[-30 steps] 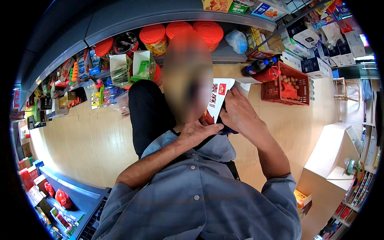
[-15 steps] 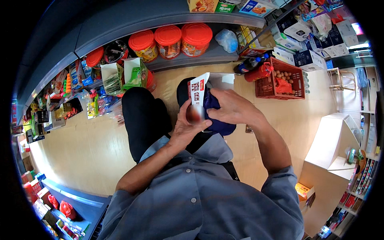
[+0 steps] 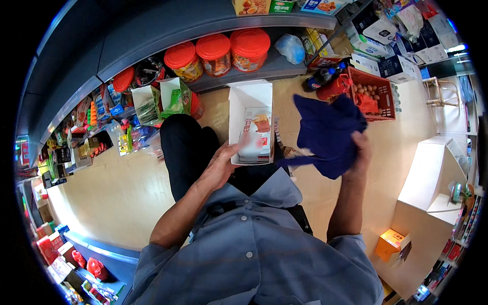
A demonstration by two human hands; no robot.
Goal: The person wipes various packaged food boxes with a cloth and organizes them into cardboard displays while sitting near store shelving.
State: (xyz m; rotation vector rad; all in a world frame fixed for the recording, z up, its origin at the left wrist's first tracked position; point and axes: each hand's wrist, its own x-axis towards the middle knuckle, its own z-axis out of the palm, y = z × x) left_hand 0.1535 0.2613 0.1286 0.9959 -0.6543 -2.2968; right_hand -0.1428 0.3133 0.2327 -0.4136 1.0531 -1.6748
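Observation:
In front of me, over my knees, is an open white cardboard box point(image 3: 235, 109) with flat printed packets point(image 3: 257, 124) inside. My left hand point(image 3: 221, 163) grips the box by its near left corner, the thumb over its edge. Out to the right, my right hand point(image 3: 360, 151) holds a dark blue cloth point(image 3: 328, 132), which hangs spread and partly crumpled, apart from the box. That hand is blurred by motion and its fingers are partly behind the cloth.
Ahead stands a dark shelf point(image 3: 203, 25) with red-lidded tubs point(image 3: 249, 47) on its lower level. Two opened cartons with green packets point(image 3: 175, 104) sit left of my knee. A red crate point(image 3: 386, 99) of eggs and dark bottles point(image 3: 321, 80) stand at the right. A white cabinet point(image 3: 429, 175) is further right.
The cloth has moved off the box to the right with my right hand and spread out. The box has turned so that its inside and the packets show.

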